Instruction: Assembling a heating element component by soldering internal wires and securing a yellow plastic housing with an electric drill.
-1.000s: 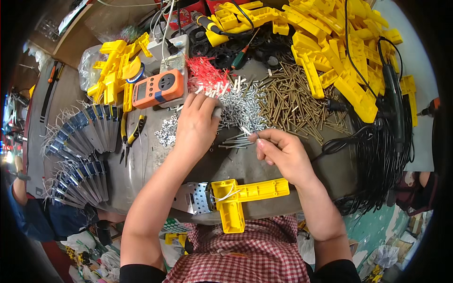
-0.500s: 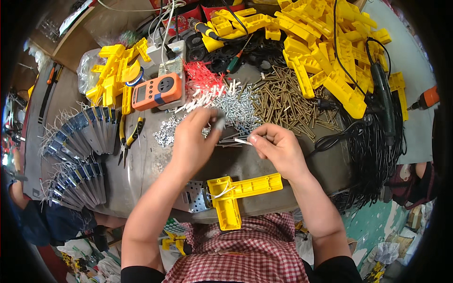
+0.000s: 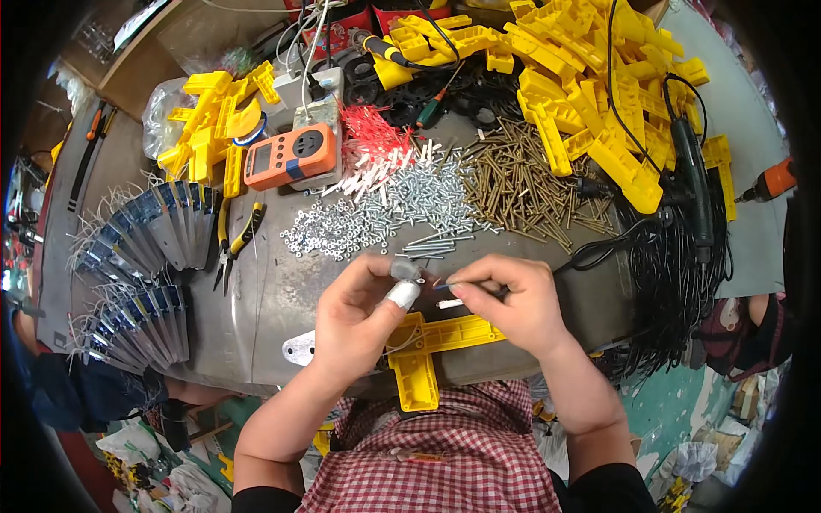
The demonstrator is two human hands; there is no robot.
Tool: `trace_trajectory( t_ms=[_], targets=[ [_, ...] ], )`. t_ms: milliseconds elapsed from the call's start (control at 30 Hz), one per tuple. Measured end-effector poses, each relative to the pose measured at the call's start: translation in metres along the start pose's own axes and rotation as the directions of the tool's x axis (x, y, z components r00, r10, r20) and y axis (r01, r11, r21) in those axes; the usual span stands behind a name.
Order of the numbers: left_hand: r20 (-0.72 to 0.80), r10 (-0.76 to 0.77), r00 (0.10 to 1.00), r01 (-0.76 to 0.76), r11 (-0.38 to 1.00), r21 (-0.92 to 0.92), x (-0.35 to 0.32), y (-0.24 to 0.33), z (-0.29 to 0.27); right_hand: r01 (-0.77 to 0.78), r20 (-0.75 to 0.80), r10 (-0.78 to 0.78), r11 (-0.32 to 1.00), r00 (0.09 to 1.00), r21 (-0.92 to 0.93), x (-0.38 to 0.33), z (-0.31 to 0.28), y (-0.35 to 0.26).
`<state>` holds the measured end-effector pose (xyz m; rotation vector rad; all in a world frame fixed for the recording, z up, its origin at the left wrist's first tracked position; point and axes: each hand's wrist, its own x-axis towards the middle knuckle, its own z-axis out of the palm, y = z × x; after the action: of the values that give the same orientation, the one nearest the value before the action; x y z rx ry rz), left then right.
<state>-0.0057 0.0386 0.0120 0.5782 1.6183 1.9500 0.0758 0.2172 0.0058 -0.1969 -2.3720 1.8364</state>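
Note:
My left hand (image 3: 359,312) pinches a small silvery ring-shaped piece (image 3: 420,280), perhaps a nut, between thumb and forefinger. White and grey wrapping covers those fingertips. Facing it, my right hand (image 3: 517,299) pinches a thin blue wire (image 3: 443,286) whose bare copper end points at the ring-shaped piece, a little apart from it. A short white sleeve (image 3: 449,303) sticks out below the same fingers. Under both hands lies a yellow T-shaped plastic housing (image 3: 416,368) at the table's near edge, partly hidden by my left hand. A metal plate with holes (image 3: 299,349) shows beside my left wrist.
Nuts (image 3: 321,232), silver screws (image 3: 419,201) and brass-coloured screws (image 3: 530,188) lie in piles ahead. An orange meter (image 3: 291,156), pliers (image 3: 235,244) and fanned metal blades (image 3: 141,321) are left. Yellow housings (image 3: 599,103), a soldering iron (image 3: 693,179) and black cables (image 3: 671,299) fill the right.
Both hands have drawn nearer to me, away from the screw piles. The left now pinches a small ring-shaped piece; a blue wire end shows at the right. The yellow housing has shifted slightly.

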Motion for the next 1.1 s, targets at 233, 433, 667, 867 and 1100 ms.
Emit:
trace_trajectory(
  t_ms=[233,433,667,867,1100],
  targets=[
    [0.01,0.08,0.997,-0.081,0.996,0.041,-0.002,-0.009,-0.004,0.296,-0.184,-0.341,0.926,0.922,-0.232,-0.006,0.012,-0.007],
    [0.094,0.269,0.958,-0.274,0.777,0.566,-0.003,-0.003,-0.002,0.365,-0.054,-0.416,0.847,0.908,-0.387,-0.005,0.009,-0.008],
    [0.102,0.009,0.995,-0.072,0.77,0.634,0.003,0.014,-0.005,0.035,0.171,-0.027,0.999,0.985,-0.04,-0.002,-0.006,-0.013],
    [0.073,0.055,0.996,-0.087,0.807,0.584,0.004,0.007,0.001,-0.093,0.172,0.093,0.996,0.981,-0.01,0.007,-0.01,0.0],
    [0.312,0.151,0.938,-0.336,0.618,0.711,0.012,-0.005,0.001,-0.084,0.384,0.13,0.988,0.914,-0.133,0.015,-0.019,0.007]
  ],
)
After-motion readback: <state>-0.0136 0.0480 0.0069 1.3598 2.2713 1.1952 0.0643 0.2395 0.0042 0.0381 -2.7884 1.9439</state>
